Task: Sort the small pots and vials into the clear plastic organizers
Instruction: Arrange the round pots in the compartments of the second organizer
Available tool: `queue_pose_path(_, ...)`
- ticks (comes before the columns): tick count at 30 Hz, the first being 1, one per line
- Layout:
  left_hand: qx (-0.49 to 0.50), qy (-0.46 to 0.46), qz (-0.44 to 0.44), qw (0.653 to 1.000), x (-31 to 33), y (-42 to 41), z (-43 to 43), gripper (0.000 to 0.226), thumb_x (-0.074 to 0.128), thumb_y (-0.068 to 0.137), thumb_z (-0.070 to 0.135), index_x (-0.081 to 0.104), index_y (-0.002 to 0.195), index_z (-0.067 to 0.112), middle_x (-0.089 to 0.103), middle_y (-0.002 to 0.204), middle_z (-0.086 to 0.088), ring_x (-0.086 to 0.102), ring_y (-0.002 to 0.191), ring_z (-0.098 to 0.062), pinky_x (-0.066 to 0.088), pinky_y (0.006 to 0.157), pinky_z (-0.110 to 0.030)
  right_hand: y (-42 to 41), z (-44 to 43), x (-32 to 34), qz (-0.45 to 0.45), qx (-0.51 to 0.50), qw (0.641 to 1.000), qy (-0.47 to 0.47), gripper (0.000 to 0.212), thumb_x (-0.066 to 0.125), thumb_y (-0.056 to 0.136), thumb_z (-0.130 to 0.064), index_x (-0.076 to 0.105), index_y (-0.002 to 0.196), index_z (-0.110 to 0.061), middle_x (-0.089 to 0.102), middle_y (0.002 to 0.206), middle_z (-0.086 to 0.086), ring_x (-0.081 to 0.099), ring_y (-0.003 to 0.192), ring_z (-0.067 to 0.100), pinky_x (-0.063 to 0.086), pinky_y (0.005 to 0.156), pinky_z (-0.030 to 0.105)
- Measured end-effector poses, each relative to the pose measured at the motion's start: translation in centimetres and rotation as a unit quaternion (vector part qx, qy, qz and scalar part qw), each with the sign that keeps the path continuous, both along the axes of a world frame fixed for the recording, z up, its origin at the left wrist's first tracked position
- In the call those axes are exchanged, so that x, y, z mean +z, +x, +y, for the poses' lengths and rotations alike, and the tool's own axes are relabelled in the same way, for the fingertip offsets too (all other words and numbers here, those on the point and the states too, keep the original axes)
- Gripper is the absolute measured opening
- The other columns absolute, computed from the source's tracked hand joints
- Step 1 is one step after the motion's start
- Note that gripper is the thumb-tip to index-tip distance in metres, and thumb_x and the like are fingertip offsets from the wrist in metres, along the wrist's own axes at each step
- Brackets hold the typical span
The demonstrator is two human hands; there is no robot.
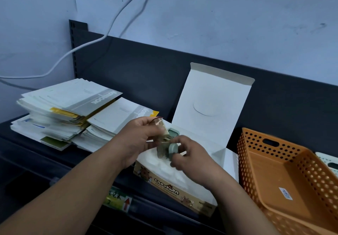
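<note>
Over the open box (164, 191), left hand (139, 137) grips the wrapper (161, 124), right hand (192, 158) pinches a green pot (172, 149); best pull it out slowly.

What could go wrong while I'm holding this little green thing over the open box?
The green piece, only pinched by the right hand, might slip and drop into the open box or off the shelf. The left hand grips the wrapper; a tug might jerk it loose.
</note>
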State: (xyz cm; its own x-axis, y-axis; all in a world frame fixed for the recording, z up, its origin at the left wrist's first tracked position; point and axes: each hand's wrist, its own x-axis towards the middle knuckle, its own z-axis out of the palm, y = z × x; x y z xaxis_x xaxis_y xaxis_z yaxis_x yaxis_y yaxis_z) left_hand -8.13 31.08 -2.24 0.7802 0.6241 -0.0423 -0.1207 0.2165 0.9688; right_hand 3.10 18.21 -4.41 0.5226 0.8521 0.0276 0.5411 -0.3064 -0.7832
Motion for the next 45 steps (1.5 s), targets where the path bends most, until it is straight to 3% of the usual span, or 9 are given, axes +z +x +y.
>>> queue_pose_path(5, -0.063, -0.005, -0.003, 0.998, 0.5, 1.3, -0.9, 0.026, 0.062, 0.085, -0.004, 0.064, 0.108, 0.008, 0.067, 0.091, -0.006, 0.064, 0.078, -0.018, 0.053, 0.068, -0.028, 0.6, -2.1, 1.6, 0.047, -0.073, 0.992, 0.093, 0.035, 0.055, 0.089, -0.010, 0.058, 0.101, -0.043, 0.061, 0.098, -0.002, 0.068, 0.087, 0.032, 0.056, 0.080, 0.047)
queue_pose_path(11, -0.122, 0.009, 0.006, 0.992, 1.7, 3.6, -3.7, 0.018, 0.061, 0.090, 0.017, 0.064, 0.106, 0.011, 0.067, 0.085, -0.002, 0.061, 0.068, -0.013, 0.048, 0.054, -0.022, 1.1, -5.7, 3.4, 0.023, -0.140, 0.979, 0.148, 0.035, 0.059, 0.088, -0.008, 0.053, 0.111, -0.034, 0.061, 0.100, -0.009, 0.054, 0.063, 0.007, 0.045, 0.052, 0.021)
queue_pose_path(18, -0.144, 0.019, -0.022, 0.989, 3.4, 5.6, -10.6, 0.027, 0.058, 0.092, 0.023, 0.062, 0.115, 0.008, 0.065, 0.099, -0.009, 0.061, 0.077, -0.025, 0.045, 0.060, -0.028, 1.0, -12.8, 5.5, -0.044, -0.206, 0.961, 0.181, 0.040, 0.061, 0.091, -0.012, 0.052, 0.124, -0.033, 0.062, 0.100, -0.013, 0.063, 0.090, 0.008, 0.056, 0.082, 0.030)
queue_pose_path(23, -0.174, 0.062, -0.038, 0.982, 4.4, 7.1, -17.5, 0.023, 0.048, 0.098, 0.024, 0.063, 0.115, 0.029, 0.066, 0.106, -0.004, 0.063, 0.078, -0.023, 0.044, 0.062, -0.028, 1.2, -19.9, 5.6, -0.077, -0.248, 0.946, 0.196, 0.036, 0.063, 0.090, -0.015, 0.056, 0.118, -0.035, 0.064, 0.100, -0.014, 0.062, 0.090, 0.003, 0.055, 0.084, 0.032)
queue_pose_path(27, -0.242, 0.063, -0.043, 0.967, 4.5, 8.4, -25.1, 0.022, 0.049, 0.098, 0.026, 0.066, 0.112, 0.027, 0.068, 0.098, -0.006, 0.062, 0.077, -0.017, 0.044, 0.058, -0.024, 1.4, -27.8, 5.7, -0.092, -0.294, 0.930, 0.199, 0.044, 0.066, 0.083, -0.005, 0.056, 0.116, -0.032, 0.064, 0.101, -0.010, 0.063, 0.086, 0.007, 0.055, 0.079, 0.032)
queue_pose_path(33, -0.348, 0.086, -0.040, 0.933, 4.0, 10.5, -38.0, 0.050, 0.059, 0.082, -0.011, 0.058, 0.121, 0.019, 0.063, 0.102, -0.010, 0.058, 0.074, -0.017, 0.043, 0.049, -0.020, 1.5, -41.3, 4.9, -0.105, -0.375, 0.905, 0.169, 0.053, 0.067, 0.082, -0.007, 0.051, 0.125, -0.034, 0.062, 0.112, -0.010, 0.063, 0.076, 0.004, 0.045, 0.067, 0.015)
queue_pose_path(37, -0.408, 0.114, -0.044, 0.905, 3.4, 11.7, -47.6, 0.035, 0.061, 0.086, -0.003, 0.060, 0.113, 0.020, 0.065, 0.086, -0.002, 0.062, 0.061, -0.011, 0.044, 0.050, -0.019, 0.5, -51.3, 4.7, -0.127, -0.429, 0.882, 0.146, 0.052, 0.067, 0.086, -0.013, 0.048, 0.132, -0.029, 0.055, 0.115, -0.015, 0.062, 0.077, 0.004, 0.045, 0.070, 0.014)
queue_pose_path(40, -0.424, 0.113, -0.054, 0.897, 2.7, 12.7, -54.1, 0.028, 0.064, 0.087, 0.007, 0.062, 0.110, 0.023, 0.068, 0.086, 0.003, 0.064, 0.074, -0.013, 0.046, 0.063, -0.025, -0.4, -57.8, 4.3, -0.126, -0.467, 0.863, 0.144, 0.052, 0.068, 0.087, -0.015, 0.047, 0.131, -0.033, 0.055, 0.114, -0.014, 0.064, 0.081, 0.007, 0.053, 0.078, 0.027)
queue_pose_path(45, -0.475, 0.144, -0.058, 0.866, 1.9, 14.7, -64.4, 0.016, 0.067, 0.086, 0.019, 0.067, 0.102, 0.019, 0.071, 0.091, 0.006, 0.065, 0.083, -0.009, 0.045, 0.069, -0.026, -1.4, -68.0, 3.6, -0.131, -0.536, 0.822, 0.137, 0.045, 0.071, 0.085, -0.015, 0.051, 0.122, -0.032, 0.060, 0.105, -0.015, 0.064, 0.086, 0.001, 0.054, 0.076, 0.021)
